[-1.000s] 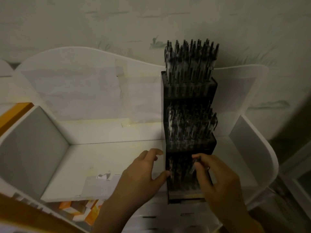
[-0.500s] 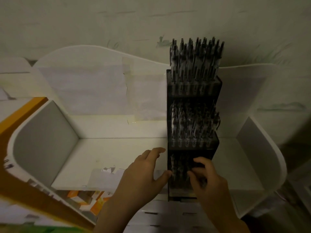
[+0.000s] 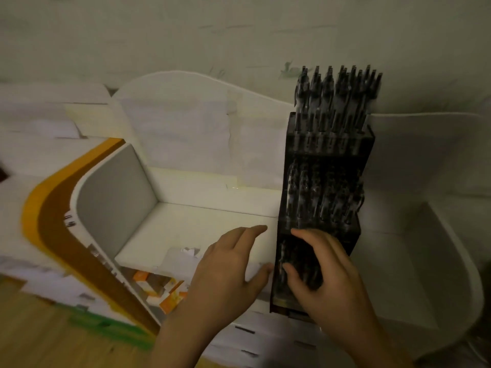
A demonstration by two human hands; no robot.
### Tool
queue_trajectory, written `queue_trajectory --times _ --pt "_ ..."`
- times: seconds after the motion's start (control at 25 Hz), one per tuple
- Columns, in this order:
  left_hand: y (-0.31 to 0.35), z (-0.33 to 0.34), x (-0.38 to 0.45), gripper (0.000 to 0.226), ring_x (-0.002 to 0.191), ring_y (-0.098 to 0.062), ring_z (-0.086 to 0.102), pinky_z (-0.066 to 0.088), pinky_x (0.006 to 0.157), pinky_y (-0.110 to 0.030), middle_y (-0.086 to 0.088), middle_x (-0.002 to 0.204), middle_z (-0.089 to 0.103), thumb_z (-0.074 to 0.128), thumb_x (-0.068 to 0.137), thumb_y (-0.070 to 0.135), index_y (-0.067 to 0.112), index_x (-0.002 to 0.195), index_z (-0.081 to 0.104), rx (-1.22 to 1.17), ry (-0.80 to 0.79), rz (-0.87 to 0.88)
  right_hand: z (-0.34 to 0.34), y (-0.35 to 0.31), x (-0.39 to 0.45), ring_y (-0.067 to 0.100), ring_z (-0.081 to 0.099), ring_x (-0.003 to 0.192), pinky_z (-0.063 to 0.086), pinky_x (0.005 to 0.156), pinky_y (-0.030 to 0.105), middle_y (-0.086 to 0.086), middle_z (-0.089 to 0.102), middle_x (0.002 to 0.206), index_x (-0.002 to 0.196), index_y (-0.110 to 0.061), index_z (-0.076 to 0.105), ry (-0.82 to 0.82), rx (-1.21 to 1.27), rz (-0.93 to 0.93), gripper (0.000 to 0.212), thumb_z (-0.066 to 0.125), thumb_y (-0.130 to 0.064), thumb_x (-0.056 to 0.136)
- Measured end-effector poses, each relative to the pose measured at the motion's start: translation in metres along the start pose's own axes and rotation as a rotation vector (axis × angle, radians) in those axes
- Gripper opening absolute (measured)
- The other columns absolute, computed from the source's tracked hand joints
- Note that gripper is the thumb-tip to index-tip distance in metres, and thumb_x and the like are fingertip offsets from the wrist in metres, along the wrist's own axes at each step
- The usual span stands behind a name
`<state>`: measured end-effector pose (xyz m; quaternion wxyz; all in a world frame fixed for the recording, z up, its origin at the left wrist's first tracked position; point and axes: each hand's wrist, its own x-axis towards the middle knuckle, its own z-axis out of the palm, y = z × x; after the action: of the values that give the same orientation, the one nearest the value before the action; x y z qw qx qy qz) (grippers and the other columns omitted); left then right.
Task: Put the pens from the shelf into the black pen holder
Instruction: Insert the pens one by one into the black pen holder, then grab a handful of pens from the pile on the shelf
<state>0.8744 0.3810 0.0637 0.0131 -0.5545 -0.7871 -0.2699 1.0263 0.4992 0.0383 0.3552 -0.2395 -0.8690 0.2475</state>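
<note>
Pen holder: the black pen holder [image 3: 328, 181] is standing on the white shelf [image 3: 202, 229], and it goes up in three steps.
Pens: lots of dark pens [image 3: 337, 94] are sticking up from the top step, and more are filling the middle step. The low front step is looking partly full.
Right hand: the right hand [image 3: 326, 277] is lying over the low front step. Its fingers are bending down over the pens there. I cannot tell if it is pinching a pen, because the hand is hiding it.
Left hand: the left hand [image 3: 233, 264] is resting flat on the shelf, with its fingers straight and a little apart. Its thumb is touching the side of the holder.
Step in hand: I think a pen is going into a front slot.
How to do it well: be keeping the left thumb on the holder so it is not tipping. Be pushing each pen straight down into a free hole, slowly, without bumping the pens beside it.
</note>
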Motion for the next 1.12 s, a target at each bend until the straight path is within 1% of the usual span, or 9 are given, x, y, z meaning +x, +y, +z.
queue_trajectory --times 0.12,0.28,0.4,0.56,0.64,0.8,0.84,1.0,1.12 --pt "-0.003 -0.012 -0.016 0.060 0.129 -0.003 0.040 0.041 0.104 -0.025 0.019 0.143 0.039 0.047 0.091 0.056 0.043 0.144 0.023 0.048 0.052 -0.052 0.008 -0.010 0.010 -0.001 0.043 0.122 0.038 0.099 0.015 -0.014 0.045 0.132 0.133 -0.034 0.044 -0.080 0.020 -0.065 0.052 0.065 -0.039 0.085" --pt "-0.012 -0.033 -0.038 0.061 0.130 -0.006 0.041 0.043 0.105 -0.031 0.017 0.145 0.039 0.048 0.090 0.057 0.043 0.143 0.022 0.117 0.119 -0.147 0.029 -0.032 0.022 0.000 0.043 0.121 0.038 0.097 0.014 -0.014 0.046 0.133 0.132 -0.033 0.043 -0.137 0.060 -0.143 0.052 0.064 -0.041 0.085" --pt "-0.025 -0.056 -0.058 0.061 0.122 -0.008 0.049 0.046 0.102 -0.032 0.016 0.146 0.039 0.048 0.090 0.058 0.044 0.143 0.022 0.152 0.157 -0.213 0.050 -0.058 0.030 0.002 0.045 0.120 0.044 0.094 0.018 -0.013 0.048 0.132 0.132 -0.033 0.043 -0.175 0.062 -0.215 0.053 0.064 -0.044 0.085" --pt "-0.059 -0.092 -0.090 0.061 0.130 -0.008 0.041 0.044 0.105 -0.034 0.014 0.144 0.041 0.050 0.090 0.056 0.042 0.143 0.023 0.180 0.234 -0.284 0.089 -0.104 0.038 0.002 0.047 0.117 0.044 0.088 0.016 -0.012 0.050 0.132 0.132 -0.034 0.043 -0.215 0.062 -0.291 0.054 0.061 -0.050 0.084" --pt "-0.078 -0.110 -0.104 0.061 0.131 -0.008 0.040 0.045 0.104 -0.035 0.015 0.144 0.041 0.051 0.090 0.056 0.043 0.142 0.023 0.188 0.267 -0.319 0.110 -0.128 0.041 0.004 0.047 0.117 0.045 0.087 0.017 -0.011 0.050 0.132 0.132 -0.035 0.042 -0.229 0.076 -0.314 0.055 0.060 -0.053 0.083" --pt "-0.136 -0.161 -0.142 0.062 0.131 -0.007 0.040 0.046 0.102 -0.035 0.016 0.144 0.040 0.052 0.089 0.056 0.043 0.142 0.023 0.208 0.324 -0.359 0.167 -0.198 0.046 0.007 0.047 0.119 0.047 0.088 0.020 -0.010 0.048 0.135 0.134 -0.035 0.041 -0.249 0.079 -0.360 0.059 0.060 -0.055 0.082" --pt "-0.154 -0.174 -0.152 0.062 0.131 -0.007 0.039 0.045 0.103 -0.035 0.016 0.144 0.040 0.052 0.089 0.055 0.042 0.142 0.023 0.205 0.340 -0.370 0.183 -0.217 0.047 0.007 0.046 0.118 0.046 0.088 0.019 -0.010 0.048 0.134 0.134 -0.035 0.040 -0.255 0.081 -0.374 0.058 0.060 -0.055 0.082" --pt "-0.224 -0.219 -0.183 0.062 0.130 -0.004 0.037 0.042 0.103 -0.029 0.019 0.143 0.040 0.051 0.088 0.058 0.046 0.141 0.020 0.205 0.387 -0.382 0.244 -0.283 0.054 0.004 0.044 0.117 0.034 0.084 0.009 -0.013 0.046 0.131 0.133 -0.036 0.040 -0.276 0.088 -0.413 0.056 0.057 -0.055 0.084" --pt "-0.280 -0.252 -0.204 0.062 0.129 -0.002 0.037 0.041 0.102 -0.026 0.020 0.143 0.039 0.051 0.088 0.058 0.048 0.141 0.019 0.204 0.401 -0.386 0.291 -0.328 0.061 0.004 0.044 0.117 0.041 0.085 0.015 -0.013 0.044 0.133 0.135 -0.036 0.038 -0.263 0.119 -0.407 0.058 0.059 -0.054 0.084"
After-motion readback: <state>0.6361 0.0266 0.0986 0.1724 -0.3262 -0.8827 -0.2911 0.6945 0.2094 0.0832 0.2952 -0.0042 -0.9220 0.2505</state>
